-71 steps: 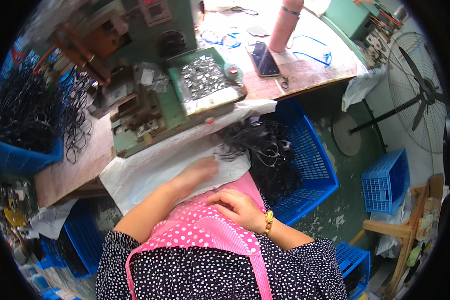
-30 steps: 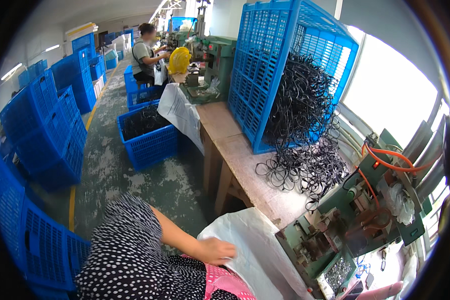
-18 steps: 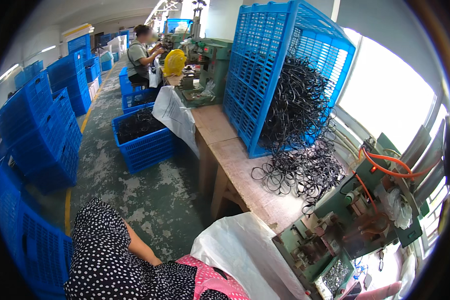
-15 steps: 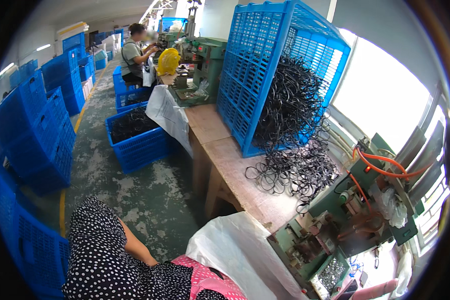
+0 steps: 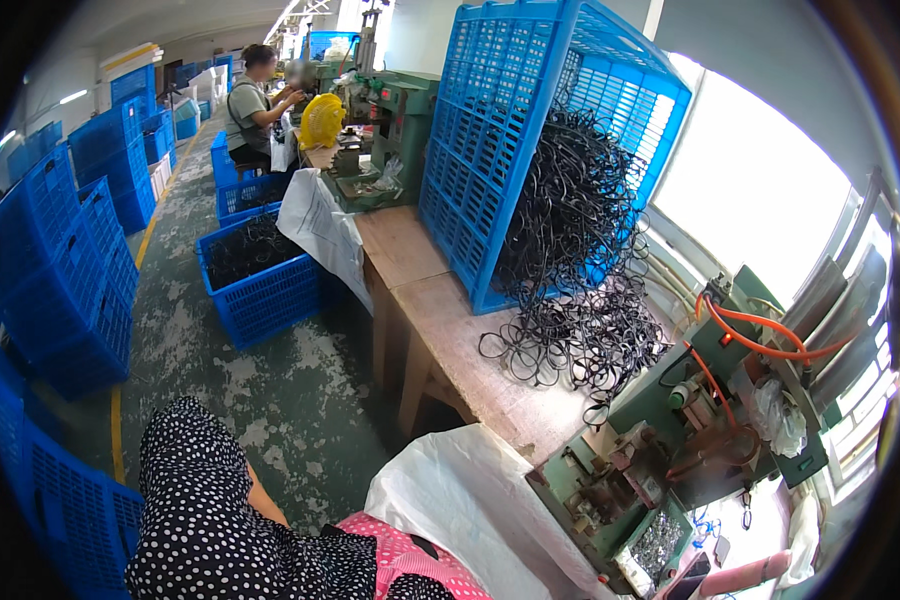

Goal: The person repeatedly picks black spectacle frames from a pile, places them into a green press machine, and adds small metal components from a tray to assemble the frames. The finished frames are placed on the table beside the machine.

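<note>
Neither of my hands shows. My left arm, in a black sleeve with white dots (image 5: 195, 480), comes up at the lower left. A strip of bare forearm (image 5: 265, 503) shows beside it, and the hand is hidden. Near my lap lies pink dotted cloth (image 5: 425, 567), next to a white sheet (image 5: 470, 490) draped from the bench. To the right stands a green bench machine (image 5: 660, 430) with an orange hose (image 5: 760, 345). A tray of small metal parts (image 5: 655, 545) sits at its base. Black cord-like loops (image 5: 570, 210) spill from a tipped blue crate (image 5: 470, 160) onto the wooden bench (image 5: 410, 290).
A blue crate of dark pieces (image 5: 265, 295) stands on the floor left of the bench. Tall stacks of blue crates (image 5: 55, 290) line the left side. Farther off, a person (image 5: 255, 110) sits at another machine, near a yellow fan-like object (image 5: 322, 122).
The whole view has shifted slightly, so the crates and bench sit a little farther left. Less of my bare left forearm shows. No object has visibly been moved.
</note>
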Demonstrator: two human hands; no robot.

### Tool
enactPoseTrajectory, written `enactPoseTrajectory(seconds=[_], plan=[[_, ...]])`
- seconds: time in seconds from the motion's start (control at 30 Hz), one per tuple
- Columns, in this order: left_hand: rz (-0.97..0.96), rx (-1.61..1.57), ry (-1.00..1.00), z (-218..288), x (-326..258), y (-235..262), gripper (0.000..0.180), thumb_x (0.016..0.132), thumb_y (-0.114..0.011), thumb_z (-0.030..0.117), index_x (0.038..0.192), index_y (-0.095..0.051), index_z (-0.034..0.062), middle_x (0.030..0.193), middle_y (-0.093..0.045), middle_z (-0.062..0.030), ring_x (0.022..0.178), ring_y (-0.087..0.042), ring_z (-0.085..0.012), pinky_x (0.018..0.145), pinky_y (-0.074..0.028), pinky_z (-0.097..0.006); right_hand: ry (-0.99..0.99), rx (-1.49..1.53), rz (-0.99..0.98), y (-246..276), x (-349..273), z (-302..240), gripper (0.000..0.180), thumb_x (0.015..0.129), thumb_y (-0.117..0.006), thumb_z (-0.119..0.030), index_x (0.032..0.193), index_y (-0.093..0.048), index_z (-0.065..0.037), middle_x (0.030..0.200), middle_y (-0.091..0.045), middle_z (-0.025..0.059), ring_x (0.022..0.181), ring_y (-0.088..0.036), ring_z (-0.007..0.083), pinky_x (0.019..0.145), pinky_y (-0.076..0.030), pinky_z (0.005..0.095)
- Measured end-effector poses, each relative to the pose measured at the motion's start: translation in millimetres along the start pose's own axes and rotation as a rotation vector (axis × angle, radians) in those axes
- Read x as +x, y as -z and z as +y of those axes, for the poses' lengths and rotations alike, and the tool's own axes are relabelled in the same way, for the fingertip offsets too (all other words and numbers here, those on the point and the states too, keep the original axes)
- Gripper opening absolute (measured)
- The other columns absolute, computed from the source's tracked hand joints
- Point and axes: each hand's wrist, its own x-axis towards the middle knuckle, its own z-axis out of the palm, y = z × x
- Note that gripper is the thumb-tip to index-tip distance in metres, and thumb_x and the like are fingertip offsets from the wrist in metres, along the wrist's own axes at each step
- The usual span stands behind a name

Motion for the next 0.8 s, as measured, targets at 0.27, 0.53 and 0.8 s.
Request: enactPoseTrajectory(seconds=[0.27, 0.53, 0.8], plan=[[-0.037, -0.008, 0.013, -3.1, -7.5, -0.8, 0.024, 0.083, -0.062, 0.024, 0.098, -0.071, 0.0074, 0.1, -0.072, -0.0157, 0.089, -0.07, -0.0344, 0.07, -0.056, -0.047, -0.018, -0.042, -0.037, -1.0, -4.7, 2.3, 0.019, 0.09, -0.061, -0.016, 0.102, -0.068, -0.004, 0.095, -0.069, 0.0133, 0.088, -0.066, 0.0272, 0.082, -0.052, 0.0369], [-0.193, -0.042, 0.076, -20.3, -27.5, -31.8, 0.021, 0.082, -0.062, 0.022, 0.095, -0.072, 0.0079, 0.099, -0.073, -0.0149, 0.089, -0.07, -0.0338, 0.07, -0.056, -0.046, -0.046, -0.087, -0.127, 4.6, -12.5, 15.1, 0.018, 0.089, -0.062, -0.017, 0.099, -0.069, -0.005, 0.092, -0.069, 0.0136, 0.085, -0.067, 0.0282, 0.08, -0.053, 0.0376], [-0.383, -0.018, 0.103, -45.0, -35.1, -65.7, 0.019, 0.082, -0.062, 0.02, 0.093, -0.073, 0.0085, 0.099, -0.073, -0.0141, 0.09, -0.07, -0.0331, 0.069, -0.056, -0.045, -0.064, -0.146, -0.232, 2.1, -21.7, 29.6, 0.018, 0.088, -0.062, -0.019, 0.097, -0.071, -0.006, 0.089, -0.07, 0.014, 0.082, -0.068, 0.0293, 0.078, -0.054, 0.0384]])
